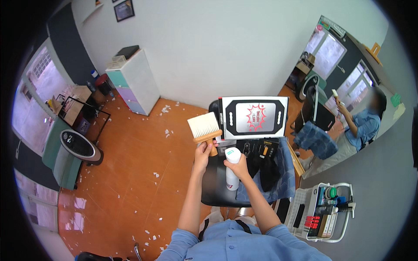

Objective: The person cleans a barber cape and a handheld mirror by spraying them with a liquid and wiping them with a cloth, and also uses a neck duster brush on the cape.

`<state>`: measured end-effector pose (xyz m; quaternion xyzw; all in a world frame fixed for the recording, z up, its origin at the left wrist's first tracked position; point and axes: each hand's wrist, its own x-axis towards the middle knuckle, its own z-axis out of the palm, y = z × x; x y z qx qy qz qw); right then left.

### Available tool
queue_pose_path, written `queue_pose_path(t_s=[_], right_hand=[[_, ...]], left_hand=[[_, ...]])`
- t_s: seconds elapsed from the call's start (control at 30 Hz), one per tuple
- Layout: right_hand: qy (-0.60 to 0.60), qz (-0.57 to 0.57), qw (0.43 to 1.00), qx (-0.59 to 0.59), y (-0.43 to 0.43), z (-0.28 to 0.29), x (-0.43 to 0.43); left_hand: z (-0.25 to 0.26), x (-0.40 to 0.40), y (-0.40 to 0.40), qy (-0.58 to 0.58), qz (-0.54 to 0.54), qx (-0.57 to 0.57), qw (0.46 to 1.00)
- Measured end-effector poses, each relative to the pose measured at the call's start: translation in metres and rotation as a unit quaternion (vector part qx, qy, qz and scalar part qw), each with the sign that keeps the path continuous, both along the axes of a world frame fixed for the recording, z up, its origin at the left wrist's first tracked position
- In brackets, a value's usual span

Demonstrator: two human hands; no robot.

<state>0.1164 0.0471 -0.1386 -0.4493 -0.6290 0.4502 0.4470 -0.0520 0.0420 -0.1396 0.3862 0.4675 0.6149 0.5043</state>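
My left hand [203,156] grips the short wooden handle of a neck duster brush [205,129], its pale bristles pointing up and away from me. Beside it, my right hand [237,165] is closed around a white bottle [232,181] with a white cap, held over the black chair seat [214,182]. Beyond both hands stands a white and black box [254,118] with a red burst printed on it. Black packages [261,148], dark cloth [269,174] and a blue patterned cloth [285,169] lie on the chair, right of the bottle.
A white trolley [343,228] with bottles and red clips stands at the right, by a large wall mirror [326,84] reflecting a person. A drawer cabinet [142,81] is against the far wall. At the left are a green bench [62,166] and wooden table [76,101]. White scraps dot the orange floor [130,169].
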Motion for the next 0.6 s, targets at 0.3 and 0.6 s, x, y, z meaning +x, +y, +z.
queue_pose_path(t_s=[0.3, 0.6], right_hand=[[-0.179, -0.148, 0.968, -0.091, 0.014, -0.175, 0.015], [-0.238, -0.215, 0.94, -0.114, 0.038, -0.249, 0.054]], left_hand=[[-0.111, 0.036, -0.017, -0.035, -0.063, -0.141, 0.987], [-0.162, 0.068, -0.001, -0.049, -0.101, -0.207, 0.972]])
